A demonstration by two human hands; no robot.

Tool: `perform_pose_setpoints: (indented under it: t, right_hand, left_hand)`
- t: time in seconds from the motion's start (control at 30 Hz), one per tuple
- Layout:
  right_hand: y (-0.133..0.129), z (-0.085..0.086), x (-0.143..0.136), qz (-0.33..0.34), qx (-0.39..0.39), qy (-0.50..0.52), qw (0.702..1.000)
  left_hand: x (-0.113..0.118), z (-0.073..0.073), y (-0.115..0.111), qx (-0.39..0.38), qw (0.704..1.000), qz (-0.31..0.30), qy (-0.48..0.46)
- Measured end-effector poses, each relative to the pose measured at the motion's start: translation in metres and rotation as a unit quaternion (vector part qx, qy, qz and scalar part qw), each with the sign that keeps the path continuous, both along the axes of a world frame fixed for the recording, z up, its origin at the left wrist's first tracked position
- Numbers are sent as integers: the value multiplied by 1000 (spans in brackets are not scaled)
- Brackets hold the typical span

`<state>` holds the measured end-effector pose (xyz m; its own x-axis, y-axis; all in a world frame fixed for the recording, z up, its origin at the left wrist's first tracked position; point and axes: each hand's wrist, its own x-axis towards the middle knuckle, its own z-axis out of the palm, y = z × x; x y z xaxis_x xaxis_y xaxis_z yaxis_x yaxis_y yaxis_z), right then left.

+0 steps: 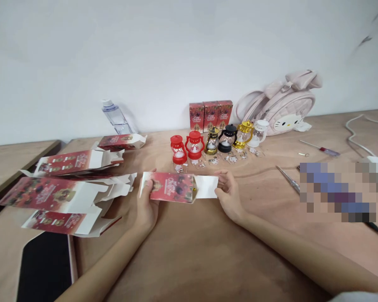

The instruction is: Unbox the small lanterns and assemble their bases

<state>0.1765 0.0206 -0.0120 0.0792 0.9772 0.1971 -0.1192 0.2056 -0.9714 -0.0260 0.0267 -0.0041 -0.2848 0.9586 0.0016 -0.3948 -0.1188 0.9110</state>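
Note:
A red printed carton (pixel 171 187) lies across my two hands above the table, its white end flap (pixel 207 186) sticking out to the right. My left hand (pixel 147 205) is closed round the carton's left end, thumb on the printed face. With thumb and fingers, my right hand (pixel 229 197) pinches the white flap. Behind the carton stands a row of small lanterns: red ones (pixel 194 144), a bronze one (pixel 212 141), a black one (pixel 227 138), a gold one (pixel 244 135) and a white one (pixel 258 133). Small metal pieces (pixel 233 157) lie before them.
Flattened and part-folded cartons (pixel 50 193) pile up at left, beside a dark phone-like slab (pixel 45 268). Closed red boxes (pixel 211 115), a water bottle (pixel 116 117) and a pink bag (pixel 285 111) stand by the wall. A screwdriver (pixel 329 151) and tweezers (pixel 288 178) lie at right.

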Motion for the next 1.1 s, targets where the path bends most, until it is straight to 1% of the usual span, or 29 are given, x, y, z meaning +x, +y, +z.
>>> perform_pose_setpoints:
  t: [0.03, 0.1, 0.23, 0.3, 0.37, 0.43, 0.57, 0.7, 0.9, 1.1]
  right_hand:
    - [1, -2, 1, -8, 1, 9, 1000]
    - [2, -3, 4, 1, 8, -1, 1000]
    - [-2, 2, 7, 24, 76, -118, 990]
    - [-4, 5, 7, 47, 98, -141, 984]
    - [-4, 8, 7, 73, 86, -143, 983]
    - [-3, 9, 6, 84, 64, -152, 983]
    - [-1, 7, 4, 72, 37, -180, 980]
    - [-2, 7, 2, 64, 39, -193, 978]
    - [-3, 11, 1, 81, 49, -183, 979]
    - [1, 2, 1, 75, 30, -176, 981]
  left_hand:
    - [-1, 1, 2, -10, 1000, 1, -20]
    - [-3, 2, 5, -21, 999, 5, -48]
    - [-3, 2, 4, -11, 998, 7, -55]
    - [-2, 2, 4, -10, 998, 7, -59]
    - [-2, 2, 4, -11, 998, 8, -59]
    - [-2, 1, 3, -13, 999, 7, -50]
    - [-3, 1, 3, -10, 1000, 2, -21]
    - [-4, -1, 4, -10, 1000, -3, -8]
    - [-3, -2, 3, -9, 1000, -12, 9]
    - [-2, 0, -1, 15, 996, -41, 76]
